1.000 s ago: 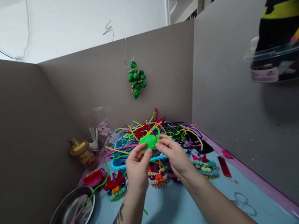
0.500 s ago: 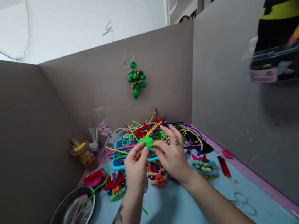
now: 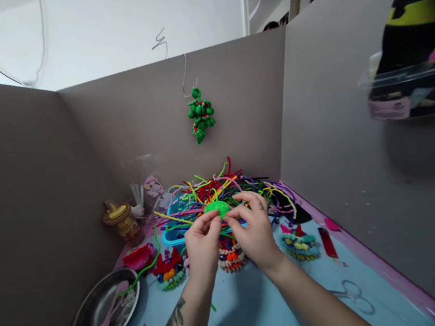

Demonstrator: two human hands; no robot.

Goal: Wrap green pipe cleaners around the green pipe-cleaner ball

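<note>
Both my hands pinch a bright green rounded pipe-cleaner piece (image 3: 217,207) above the middle of the table. My left hand (image 3: 203,243) grips its lower left edge between thumb and index finger. On its lower right edge, the thumb and index finger of my right hand (image 3: 253,232) close together, the other fingers lifted. Behind it, a heap of coloured pipe cleaners (image 3: 210,189) spills over a blue tray (image 3: 171,237). Below the hands stands an orange and beige fuzzy figure (image 3: 231,258), partly hidden. Similar figures sit on both sides, one red-topped (image 3: 169,273) and one teal (image 3: 299,243).
At left are a metal bowl (image 3: 86,316) with a pink spoon (image 3: 111,314), and a brown-yellow jar (image 3: 121,223). Scissors (image 3: 352,295) and a red flat object (image 3: 327,243) lie right. A green ornament (image 3: 201,113) hangs from the grey partition (image 3: 129,115).
My hands stay on the green piece, with small finger shifts; the right fingers curl lower. The whole view has shifted slightly.
</note>
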